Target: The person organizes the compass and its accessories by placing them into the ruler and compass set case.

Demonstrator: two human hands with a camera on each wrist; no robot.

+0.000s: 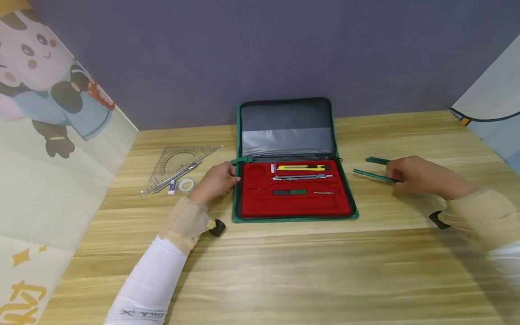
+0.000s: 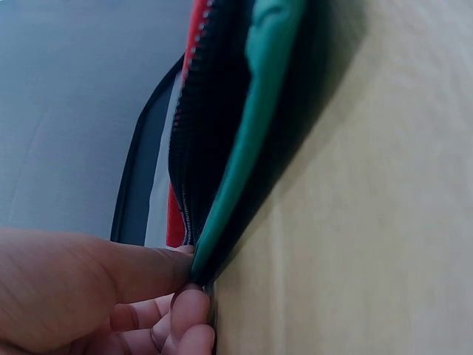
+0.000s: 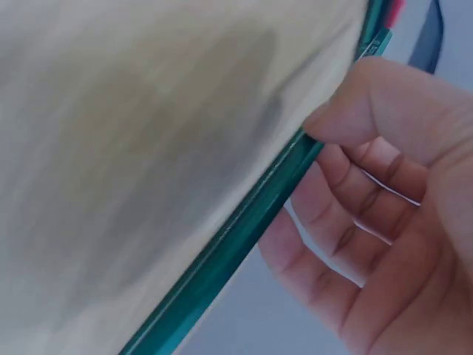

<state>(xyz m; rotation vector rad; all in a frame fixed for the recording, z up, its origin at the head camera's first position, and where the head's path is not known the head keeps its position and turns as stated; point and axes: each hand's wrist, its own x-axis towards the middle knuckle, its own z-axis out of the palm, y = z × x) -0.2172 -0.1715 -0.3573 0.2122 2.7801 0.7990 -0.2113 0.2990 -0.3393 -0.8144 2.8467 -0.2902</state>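
A green zip case [image 1: 295, 220] lies open on the table, its lid leaning against the back panel. Its red tray [image 1: 260, 205] holds a yellow utility knife [image 1: 300, 168], a metal compass [image 1: 301, 177], a dark green lead box [image 1: 289, 192] and a small metal part [image 1: 323, 193]. My left hand [image 1: 216, 181] pinches the case's left edge [image 2: 240, 159] between thumb and fingers. To the right of the case, my right hand [image 1: 412, 175] pinches a green pencil [image 1: 373, 175]. In the right wrist view that pencil [image 3: 229, 244] runs diagonally beneath the thumb. A second green pencil [image 1: 377, 160] is partly hidden behind this hand.
Left of the case lie a clear set square [image 1: 164, 158], a metal compass or divider [image 1: 178, 176], a small eraser [image 1: 172, 187] and a white ring-shaped roll [image 1: 186, 184]. A purple-grey panel [image 1: 284, 54] bounds the wooden table [image 1: 284, 271] at the back.
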